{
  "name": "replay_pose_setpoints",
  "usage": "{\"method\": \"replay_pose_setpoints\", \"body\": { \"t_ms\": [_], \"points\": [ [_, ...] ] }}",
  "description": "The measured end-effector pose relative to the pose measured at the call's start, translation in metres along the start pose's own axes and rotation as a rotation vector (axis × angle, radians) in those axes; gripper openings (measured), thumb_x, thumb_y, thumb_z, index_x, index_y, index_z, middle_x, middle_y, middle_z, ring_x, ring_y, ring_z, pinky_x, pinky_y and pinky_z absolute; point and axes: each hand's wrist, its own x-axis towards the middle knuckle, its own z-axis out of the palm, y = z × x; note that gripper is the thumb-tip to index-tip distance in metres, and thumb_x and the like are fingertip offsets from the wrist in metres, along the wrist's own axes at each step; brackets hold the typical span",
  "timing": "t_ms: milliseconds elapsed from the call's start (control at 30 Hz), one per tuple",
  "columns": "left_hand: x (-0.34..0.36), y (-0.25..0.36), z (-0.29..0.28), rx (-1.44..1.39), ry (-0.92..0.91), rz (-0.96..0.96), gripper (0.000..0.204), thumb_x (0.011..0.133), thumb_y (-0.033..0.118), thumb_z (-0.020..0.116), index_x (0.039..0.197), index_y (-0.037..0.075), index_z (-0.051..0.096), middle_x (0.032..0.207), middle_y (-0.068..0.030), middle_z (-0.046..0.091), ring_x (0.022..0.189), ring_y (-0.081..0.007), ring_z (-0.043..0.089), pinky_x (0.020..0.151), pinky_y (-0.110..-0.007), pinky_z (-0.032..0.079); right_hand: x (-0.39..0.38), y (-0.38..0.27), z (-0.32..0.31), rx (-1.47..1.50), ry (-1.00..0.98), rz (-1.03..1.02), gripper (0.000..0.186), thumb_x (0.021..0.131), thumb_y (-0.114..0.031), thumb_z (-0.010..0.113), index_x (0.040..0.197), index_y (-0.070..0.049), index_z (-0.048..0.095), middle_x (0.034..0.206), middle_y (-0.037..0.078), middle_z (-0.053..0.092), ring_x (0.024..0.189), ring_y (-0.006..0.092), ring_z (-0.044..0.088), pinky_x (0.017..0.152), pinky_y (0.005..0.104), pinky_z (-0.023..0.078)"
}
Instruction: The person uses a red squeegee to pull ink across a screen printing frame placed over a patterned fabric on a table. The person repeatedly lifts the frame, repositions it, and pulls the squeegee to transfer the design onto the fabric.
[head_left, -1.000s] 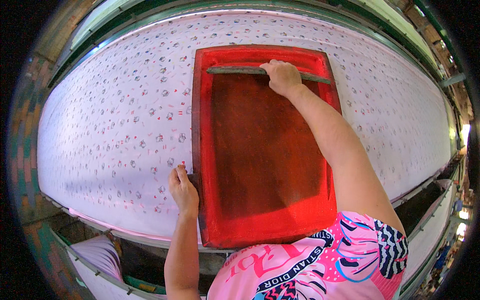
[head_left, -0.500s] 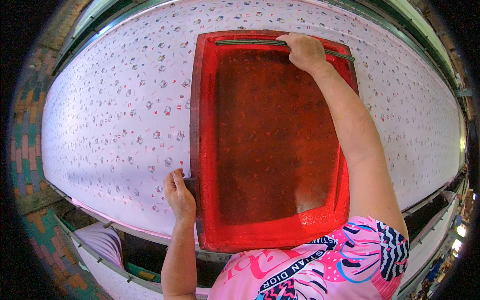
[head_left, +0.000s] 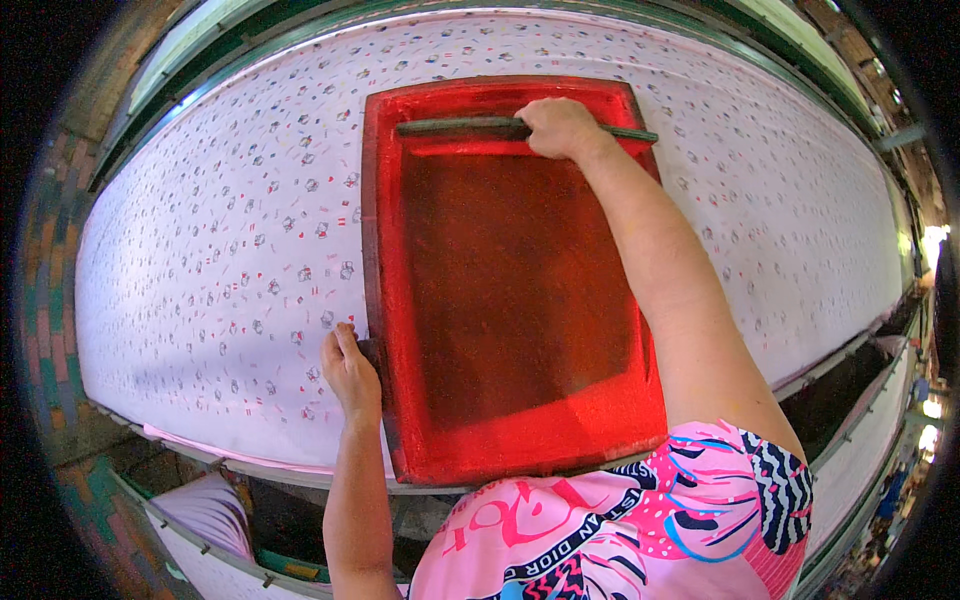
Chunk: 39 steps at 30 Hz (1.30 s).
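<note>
A screen printing frame (head_left: 374,220) with red ink along its inner edges lies on white printed cloth (head_left: 230,260) in front of me. Its dark mesh (head_left: 510,280) shows a bright red band at the near end. Across the far end of the mesh stands a long dark squeegee (head_left: 455,127), gripped near its middle by my right hand (head_left: 562,128). My left hand (head_left: 352,376) is closed at a dark handle (head_left: 370,350) jutting from the frame's near left side; its fingertips point away from me, and part of the grip is hidden.
Small printed figures cover the cloth on both sides of the frame. A green rail (head_left: 500,12) runs behind the far edge. Near the left front, bunched pale cloth (head_left: 208,515) hangs by a lower rail. Brick paving (head_left: 60,330) borders the left side.
My right hand has drawn the squeegee a little toward me from the far rim. The view has shifted slightly, while my left hand stays at the frame's handle.
</note>
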Motion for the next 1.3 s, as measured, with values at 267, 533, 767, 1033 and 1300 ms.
{"method": "replay_pose_setpoints", "body": {
  "t_ms": [267,533,767,1033,1300],
  "points": [
    [0.006,-0.008,0.004,-0.051,-0.013,0.105,0.063,0.116,0.047,0.050,0.110,-0.012,0.071,0.107,-0.0254,0.075,0.103,-0.0362,0.069,0.094,-0.046,0.051,-0.146,-0.080,0.009,0.024,-0.079,-0.017,0.027,0.084,-0.011,0.065,0.105,-0.016,0.080,0.103,0.014,0.081,0.103,0.0377,0.078,0.089,0.0558,0.062],
    [0.002,-0.013,0.001,-0.034,0.039,0.215,0.052,0.110,0.041,0.063,0.104,-0.009,0.075,0.100,-0.0269,0.076,0.095,-0.0420,0.071,0.089,-0.050,0.053,-0.286,-0.159,0.030,0.029,-0.117,0.004,0.038,0.084,-0.007,0.065,0.116,-0.021,0.081,0.105,0.015,0.079,0.102,0.0386,0.077,0.089,0.0554,0.062],
    [0.007,-0.027,0.000,0.149,0.034,0.315,0.042,0.103,0.033,0.066,0.106,-0.007,0.078,0.109,-0.0287,0.078,0.106,-0.0459,0.073,0.097,-0.052,0.055,-0.377,-0.217,0.051,0.018,-0.113,-0.034,0.034,0.087,-0.013,0.070,0.118,-0.022,0.081,0.109,0.011,0.078,0.104,0.0347,0.078,0.088,0.0532,0.064],
    [0.003,-0.018,0.021,0.256,-0.012,0.315,0.046,0.104,0.035,0.057,0.112,-0.005,0.078,0.116,-0.0329,0.076,0.111,-0.0499,0.071,0.100,-0.057,0.054,-0.452,-0.232,0.084,0.046,0.103,-0.067,0.031,0.088,-0.030,0.079,0.114,-0.014,0.079,0.110,0.012,0.073,0.111,0.0330,0.071,0.093,0.0490,0.060],
    [0.021,-0.031,0.017,0.471,0.013,0.296,0.052,0.111,0.036,0.045,0.118,-0.005,0.076,0.126,-0.0345,0.073,0.123,-0.0509,0.067,0.108,-0.058,0.050,-0.483,-0.242,0.085,0.203,0.185,-0.161,0.062,0.086,-0.054,0.084,0.123,-0.005,0.074,0.119,0.016,0.069,0.118,0.0363,0.063,0.106,0.0509,0.049]
  ]
}}
